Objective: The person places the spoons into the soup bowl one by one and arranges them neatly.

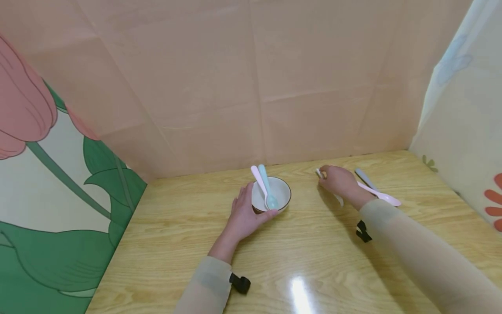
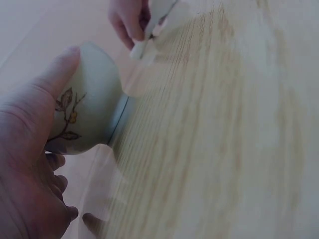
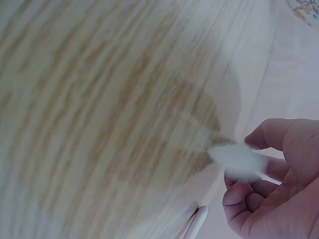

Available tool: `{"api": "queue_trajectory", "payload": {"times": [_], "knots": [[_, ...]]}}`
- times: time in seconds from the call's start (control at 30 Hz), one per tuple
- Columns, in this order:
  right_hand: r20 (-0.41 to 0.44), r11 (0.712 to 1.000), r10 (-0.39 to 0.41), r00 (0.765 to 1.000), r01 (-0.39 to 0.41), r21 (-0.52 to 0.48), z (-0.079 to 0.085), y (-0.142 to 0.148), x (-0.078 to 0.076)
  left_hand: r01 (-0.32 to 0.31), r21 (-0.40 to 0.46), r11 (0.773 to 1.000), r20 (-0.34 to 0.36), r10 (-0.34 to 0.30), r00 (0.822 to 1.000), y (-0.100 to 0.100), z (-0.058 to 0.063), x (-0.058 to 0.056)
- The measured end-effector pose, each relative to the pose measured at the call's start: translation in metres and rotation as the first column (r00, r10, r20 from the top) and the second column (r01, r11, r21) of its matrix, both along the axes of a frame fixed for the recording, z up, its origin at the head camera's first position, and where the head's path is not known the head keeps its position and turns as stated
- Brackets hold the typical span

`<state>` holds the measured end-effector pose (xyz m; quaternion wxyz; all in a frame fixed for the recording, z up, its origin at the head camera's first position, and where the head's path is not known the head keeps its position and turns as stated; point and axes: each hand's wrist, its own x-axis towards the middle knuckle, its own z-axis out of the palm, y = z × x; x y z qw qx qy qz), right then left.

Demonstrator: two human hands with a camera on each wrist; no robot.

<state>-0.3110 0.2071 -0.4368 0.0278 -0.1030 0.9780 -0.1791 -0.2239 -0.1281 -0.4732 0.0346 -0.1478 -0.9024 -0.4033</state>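
Observation:
My left hand (image 1: 245,214) grips a small white bowl (image 1: 281,192) from its near left side, with the thumb along the near wall. In the left wrist view the bowl (image 2: 92,107) shows a painted branch on its outside. A pink spoon (image 1: 259,179) and a light blue spoon (image 1: 272,202) lean in the bowl, handles toward the back. Farther right, my right hand (image 1: 339,181) pinches a white spoon (image 3: 238,159), blurred in the right wrist view, just over the table. My fingers hide its middle in the head view.
Right of my right hand, a pink spoon (image 1: 386,199) and a grey-blue utensil (image 1: 364,178) lie on the wooden table (image 1: 188,226), partly hidden by the wrist. A pinkish cloth wall (image 1: 204,100) stands along the back edge, with printed panels at both sides.

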Motion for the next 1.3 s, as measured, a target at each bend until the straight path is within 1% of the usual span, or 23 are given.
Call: {"api": "queue_trajectory", "payload": {"times": [0.13,0.27,0.57,0.8,0.97,1.13,1.3], "knots": [[0.018,1.0,-0.014,1.0,0.014,-0.024,0.0,0.001,-0.001,0.002,-0.001,1.0,-0.006,-0.002,1.0,0.0,0.001,0.0],[0.023,0.998,-0.007,1.0,0.009,-0.064,0.0,0.003,0.0,0.003,0.0,1.0,-0.009,-0.003,1.0,0.001,0.001,0.0],[0.014,0.988,0.042,0.999,-0.04,-0.148,0.003,0.004,0.002,-0.002,0.009,1.0,-0.013,0.002,1.0,0.001,0.0,-0.001],[0.017,0.979,0.021,1.0,-0.017,-0.202,0.012,0.0,0.004,0.002,0.011,1.0,-0.027,-0.002,1.0,0.0,-0.002,-0.002],[0.009,0.971,0.01,1.0,-0.007,-0.241,0.021,-0.006,0.006,0.001,0.009,1.0,-0.026,-0.001,1.0,0.0,-0.001,-0.001],[0.009,0.954,0.018,1.0,-0.014,-0.301,0.031,-0.013,0.009,0.0,0.004,1.0,-0.023,0.0,1.0,0.0,-0.002,-0.001],[0.02,0.93,0.034,0.999,-0.025,-0.367,0.039,-0.02,0.014,0.004,0.006,1.0,-0.029,-0.004,1.0,0.001,0.001,0.0]]}}
